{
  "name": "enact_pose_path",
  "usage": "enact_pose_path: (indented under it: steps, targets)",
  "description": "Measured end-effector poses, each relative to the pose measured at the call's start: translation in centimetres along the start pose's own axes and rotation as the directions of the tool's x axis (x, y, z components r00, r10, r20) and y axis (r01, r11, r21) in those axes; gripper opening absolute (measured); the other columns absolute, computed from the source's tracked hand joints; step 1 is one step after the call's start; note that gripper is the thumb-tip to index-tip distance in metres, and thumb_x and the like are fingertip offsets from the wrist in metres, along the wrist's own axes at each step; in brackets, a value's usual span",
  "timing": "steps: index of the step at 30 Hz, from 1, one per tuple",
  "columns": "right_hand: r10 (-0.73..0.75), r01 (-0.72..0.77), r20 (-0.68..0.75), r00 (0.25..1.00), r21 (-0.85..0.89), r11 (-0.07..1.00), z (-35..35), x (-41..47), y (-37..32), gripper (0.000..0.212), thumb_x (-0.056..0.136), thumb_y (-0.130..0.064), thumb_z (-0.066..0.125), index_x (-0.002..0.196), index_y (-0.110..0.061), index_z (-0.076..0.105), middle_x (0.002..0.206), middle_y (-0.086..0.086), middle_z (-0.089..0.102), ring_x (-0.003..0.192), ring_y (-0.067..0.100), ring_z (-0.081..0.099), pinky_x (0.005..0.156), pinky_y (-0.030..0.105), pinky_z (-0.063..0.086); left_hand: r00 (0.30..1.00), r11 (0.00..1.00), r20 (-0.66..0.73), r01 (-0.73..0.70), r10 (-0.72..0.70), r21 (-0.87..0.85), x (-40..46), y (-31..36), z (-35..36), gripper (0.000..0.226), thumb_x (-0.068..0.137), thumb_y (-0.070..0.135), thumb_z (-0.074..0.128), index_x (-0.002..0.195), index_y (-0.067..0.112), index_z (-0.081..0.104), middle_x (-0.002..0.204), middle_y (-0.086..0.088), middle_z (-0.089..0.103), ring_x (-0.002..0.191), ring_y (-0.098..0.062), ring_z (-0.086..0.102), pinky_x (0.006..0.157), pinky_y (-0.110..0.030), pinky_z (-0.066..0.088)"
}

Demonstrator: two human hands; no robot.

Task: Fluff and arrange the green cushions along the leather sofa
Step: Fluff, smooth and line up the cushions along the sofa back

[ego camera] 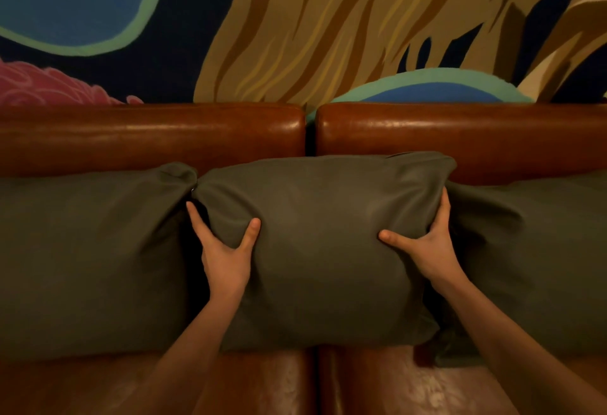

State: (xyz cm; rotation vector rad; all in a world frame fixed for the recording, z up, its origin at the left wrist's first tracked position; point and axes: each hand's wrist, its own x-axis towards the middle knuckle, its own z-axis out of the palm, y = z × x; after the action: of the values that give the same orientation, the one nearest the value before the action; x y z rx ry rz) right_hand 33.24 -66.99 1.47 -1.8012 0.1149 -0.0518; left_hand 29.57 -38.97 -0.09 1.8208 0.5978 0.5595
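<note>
A lounge or sitting area, indoors

A brown leather sofa (151,138) lined with green cushions (315,243) stands against a wall mural (328,26) painted in bold blue, tan and pink shapes.

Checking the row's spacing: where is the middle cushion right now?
In the head view, the middle cushion stands centred over the sofa's seam, between two other cushions, gripped by both hands.

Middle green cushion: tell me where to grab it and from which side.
Grip the middle cushion by its two short ends, coming from the front. It lies wide across the sofa, wedged between neighbours; the left hand and right hand already hold there.
</note>
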Motion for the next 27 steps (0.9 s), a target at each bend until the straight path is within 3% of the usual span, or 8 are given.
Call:
enact_pose_path:
  steps: [3,8,12,15,19,22,25,27]
  targets:
    - [0.000,0.000,-0.004,1.000,0.001,1.000,-0.7,0.6,0.4,0.139,0.046,-0.030,0.088,0.151,-0.040,-0.002,0.154,-0.008,0.025,0.130,0.008,0.036,0.110,0.037,0.033,0.999,0.999,0.038,-0.037,0.038,-0.012,0.7,0.2,0.7,0.105,0.077,0.036,0.074,0.151,0.030,-0.001,0.154,-0.002,0.028,0.134,-0.022,0.040,0.103,-0.025,0.029]
    - [0.090,-0.082,0.123,0.988,-0.074,0.994,0.7,1.0,3.3,0.146,0.045,-0.033,0.088,0.149,-0.039,-0.015,0.154,-0.004,0.025,0.134,0.015,0.035,0.112,0.037,0.031,0.990,0.998,0.141,-0.029,0.022,0.050,2.0,-3.5,1.3,0.111,0.069,0.049,0.073,0.151,0.027,0.002,0.157,-0.003,0.021,0.141,-0.023,0.027,0.116,-0.042,0.024]
    - [0.070,-0.064,0.089,0.994,-0.070,0.996,1.1,0.8,4.4,0.141,0.053,-0.026,0.089,0.150,-0.037,-0.013,0.149,-0.010,0.026,0.126,0.006,0.034,0.108,0.031,0.030,0.993,0.997,0.117,-0.035,0.027,0.064,1.8,-4.8,1.3,0.106,0.070,0.049,0.072,0.151,0.028,0.007,0.155,-0.002,0.026,0.140,-0.023,0.030,0.116,-0.044,0.026]
    - [0.052,-0.048,0.072,0.996,-0.047,0.998,1.1,0.7,4.5,0.142,0.048,-0.032,0.088,0.151,-0.038,-0.009,0.144,-0.017,0.026,0.128,0.006,0.035,0.110,0.033,0.031,0.995,0.997,0.093,-0.039,0.032,0.070,2.1,-4.5,1.3,0.103,0.073,0.043,0.074,0.150,0.032,0.007,0.154,-0.001,0.029,0.138,-0.024,0.033,0.114,-0.044,0.028]
    - [0.085,-0.076,0.108,0.990,-0.082,0.994,1.5,0.6,4.8,0.144,0.047,-0.036,0.087,0.148,-0.041,-0.015,0.153,-0.007,0.024,0.135,0.016,0.036,0.111,0.036,0.030,0.994,0.997,0.106,-0.033,0.026,0.070,1.8,-5.1,1.1,0.103,0.073,0.042,0.074,0.151,0.028,0.008,0.155,-0.003,0.027,0.140,-0.024,0.030,0.115,-0.043,0.026]
    - [0.017,-0.010,0.042,0.999,-0.163,0.987,1.7,0.4,5.0,0.146,0.045,-0.050,0.086,0.148,-0.039,-0.018,0.159,-0.006,0.008,0.144,0.018,0.021,0.117,0.041,0.021,0.997,0.987,0.077,-0.034,0.022,0.158,1.5,-4.7,0.9,0.106,0.074,0.047,0.071,0.152,0.026,0.001,0.157,-0.009,0.016,0.142,-0.029,0.021,0.115,-0.045,0.020]
    - [-0.278,0.193,-0.084,0.957,-0.534,0.823,1.3,-1.1,4.5,0.129,0.059,-0.072,0.072,0.153,-0.028,-0.006,0.161,0.002,-0.005,0.148,0.021,0.001,0.118,0.049,0.003,0.978,0.873,0.044,-0.200,0.202,0.445,0.0,-3.7,0.5,0.103,0.075,0.073,0.048,0.151,0.025,-0.004,0.160,-0.007,0.000,0.146,-0.032,0.006,0.111,-0.063,0.009]
    - [-0.532,0.396,0.065,0.845,-0.744,0.539,2.3,-2.1,3.3,0.100,0.076,-0.067,0.055,0.153,-0.022,0.011,0.160,0.009,0.003,0.148,0.027,0.003,0.116,0.053,-0.002,0.862,0.647,0.283,-0.504,0.421,0.572,-1.7,-3.5,1.3,0.090,0.082,0.076,0.024,0.151,0.026,-0.004,0.160,-0.001,-0.007,0.147,-0.026,-0.003,0.108,-0.065,-0.005]
